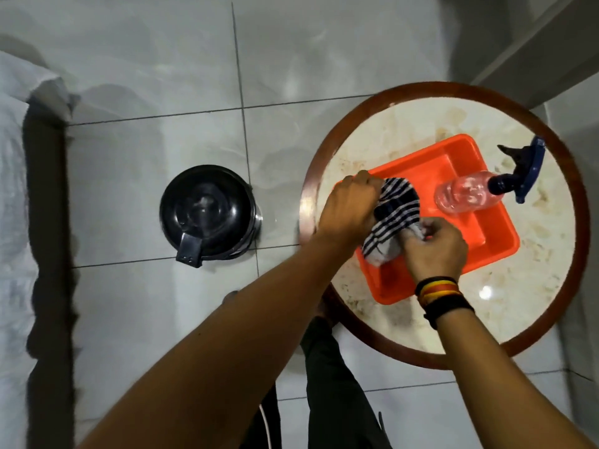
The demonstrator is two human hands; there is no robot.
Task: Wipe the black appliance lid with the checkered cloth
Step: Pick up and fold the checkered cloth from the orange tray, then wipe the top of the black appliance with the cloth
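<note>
The checkered cloth [393, 215], dark blue and white, hangs bunched over the left edge of an orange tray [492, 241]. My left hand [350, 205] grips the cloth's upper end and my right hand [436, 247] grips its lower end. The black appliance [207, 212] stands on the tiled floor to the left of the table, its glossy round lid shut, a dark latch at its near edge. Neither hand touches the appliance.
The tray rests on a round table [486, 332] with a pale top and a brown rim. A clear spray bottle [466, 194] with a dark blue trigger head lies across the tray's far side. A white woven sack [13, 189] lies at the left. My dark trouser legs show below.
</note>
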